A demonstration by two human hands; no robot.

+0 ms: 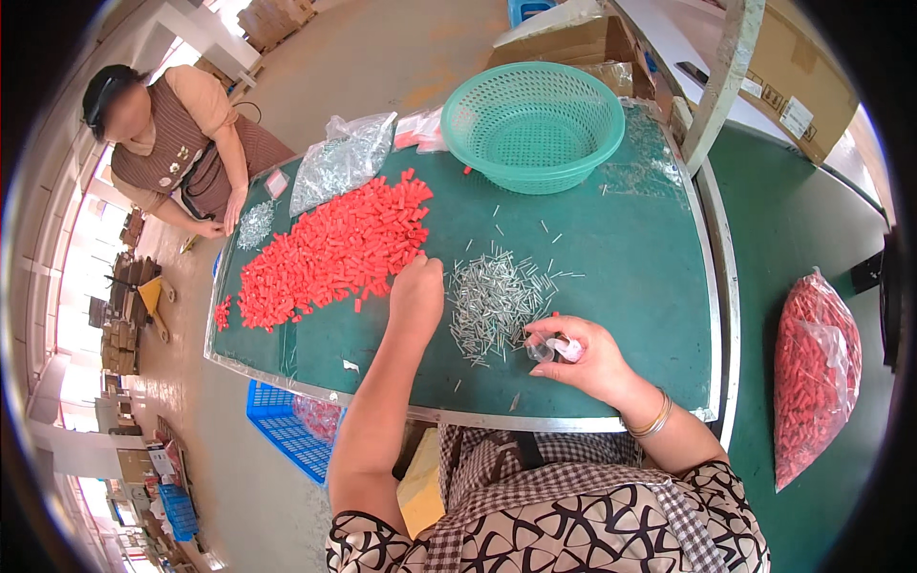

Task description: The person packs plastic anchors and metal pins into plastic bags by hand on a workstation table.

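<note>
My left hand point(417, 294) is closed at the right edge of a heap of short red plastic tubes point(334, 244). Its fingertips are bunched together, and what they pinch is hidden. To its right lies a pile of thin silvery metal pins point(497, 301), with a few strays around it. My right hand point(590, 361) is curled at that pile's right side, holding a small clear plastic bag point(543, 350) with a whitish part between thumb and fingers. A bit of red shows at its fingertips; whether it is held cannot be made out.
A green plastic basket point(535, 178) stands at the table's far side, beside a clear bag point(344, 162) of small pieces. Across the far left corner, another person point(191, 143) works at a small silvery pile point(255, 226). A large bag of red pieces point(815, 372) lies to the right.
</note>
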